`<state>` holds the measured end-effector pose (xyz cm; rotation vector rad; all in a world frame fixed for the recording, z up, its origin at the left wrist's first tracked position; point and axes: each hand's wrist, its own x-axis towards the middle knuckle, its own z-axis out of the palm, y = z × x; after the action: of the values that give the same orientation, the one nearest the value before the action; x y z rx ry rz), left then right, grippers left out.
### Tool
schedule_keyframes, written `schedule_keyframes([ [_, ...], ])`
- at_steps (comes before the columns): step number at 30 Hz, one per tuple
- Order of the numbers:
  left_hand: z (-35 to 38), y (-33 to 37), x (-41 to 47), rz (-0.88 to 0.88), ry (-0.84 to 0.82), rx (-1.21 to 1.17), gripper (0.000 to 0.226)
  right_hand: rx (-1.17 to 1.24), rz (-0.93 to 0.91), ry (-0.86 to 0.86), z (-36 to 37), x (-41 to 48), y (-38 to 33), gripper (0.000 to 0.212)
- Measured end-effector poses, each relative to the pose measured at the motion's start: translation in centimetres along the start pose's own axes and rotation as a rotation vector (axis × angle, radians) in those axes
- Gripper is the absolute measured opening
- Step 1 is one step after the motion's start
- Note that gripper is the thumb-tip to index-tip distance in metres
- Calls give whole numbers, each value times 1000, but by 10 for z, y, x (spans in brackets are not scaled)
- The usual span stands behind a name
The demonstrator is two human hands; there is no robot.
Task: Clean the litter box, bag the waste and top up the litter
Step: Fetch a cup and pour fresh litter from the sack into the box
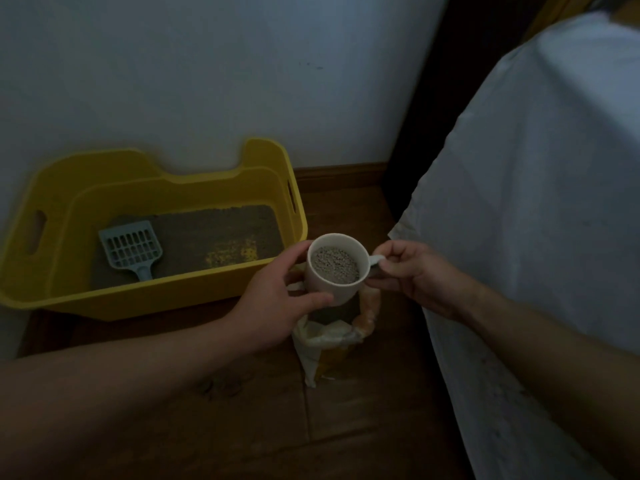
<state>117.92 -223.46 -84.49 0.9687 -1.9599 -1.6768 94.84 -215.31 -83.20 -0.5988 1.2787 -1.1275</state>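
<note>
Holding a white mug between both hands, the person stands it upright directly over the open mouth of the litter bag on the wooden floor. Mug is filled nearly to the brim with pale grey litter pellets.

Grip: right hand pinches the mug's handle between thumb and fingers, on the side toward the white bedding. Left hand is curled against the mug's opposite wall, thumb low, fingers up near the rim; pressed to it, not spread.

Key relation: the yellow litter box lies up and to the left of the mug, near wall just beside the left hand. Left hand is the nearer one to the box; right hand carries the handle on the far side. Box's long axis runs left–right along the wall.

Inside: dark litter layer, thin, with a bare yellow patch toward the near-right part of the floor. Blue scoop rests on the left half, handle toward the near wall.

Judgement: top-up step in hand; the pour would call for carrying the mug leftward over the near rim and tipping away from the handle, likely toward the bare patch.
</note>
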Motion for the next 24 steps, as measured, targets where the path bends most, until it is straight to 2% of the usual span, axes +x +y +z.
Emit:
schedule_keyframes([
  [5, -13, 15, -2, 38, 49, -15, 77, -69, -86, -34, 12, 3, -20, 8],
  [10, -40, 28, -2, 90, 115, -11, 79, -71, -172, -87, 34, 16, -45, 14],
  [16, -83, 33, -6, 129, 207, -35, 79, -66, -205, -162, 73, 45, -64, 11],
  [24, -140, 26, -13, 129, 286, -115, 62, -394, -375, -163, 135, 84, -65, 28],
])
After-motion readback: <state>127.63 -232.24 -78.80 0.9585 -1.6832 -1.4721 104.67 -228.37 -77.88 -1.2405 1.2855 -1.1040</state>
